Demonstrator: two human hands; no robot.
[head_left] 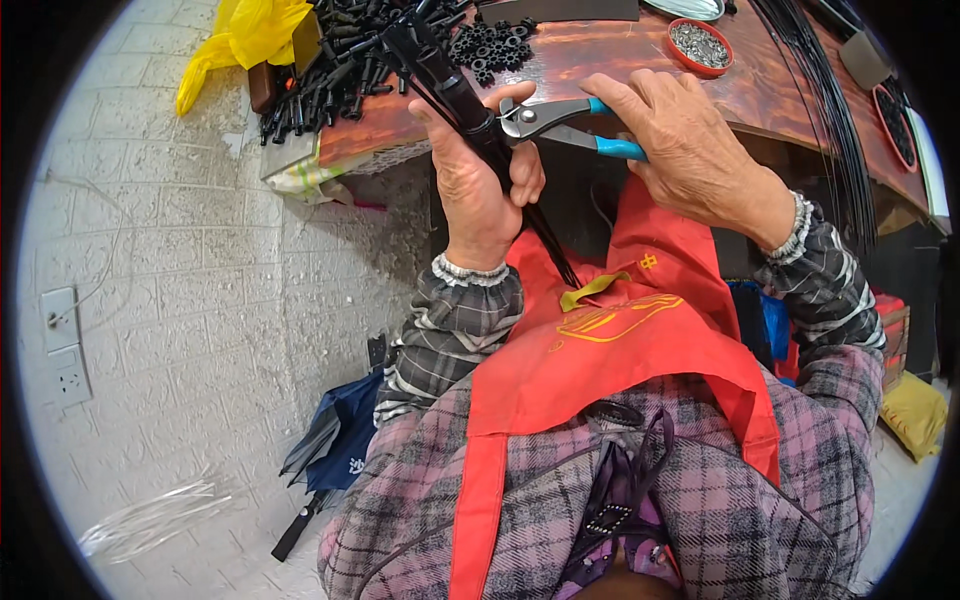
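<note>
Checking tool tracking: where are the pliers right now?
Head view, upper centre: pliers in the right hand, jaws at the black rod bundle held by the left hand.

pliers (560, 122): 1 | red dishes (700, 46): perhaps 2 | umbrella (335, 440): 1 | yellow bag (245, 35): 1

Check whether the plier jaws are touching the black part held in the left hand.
Touching. The head view shows the blue-handled pliers, in the right hand, with their jaws closed against the black part gripped by the left hand, no gap visible.
</note>
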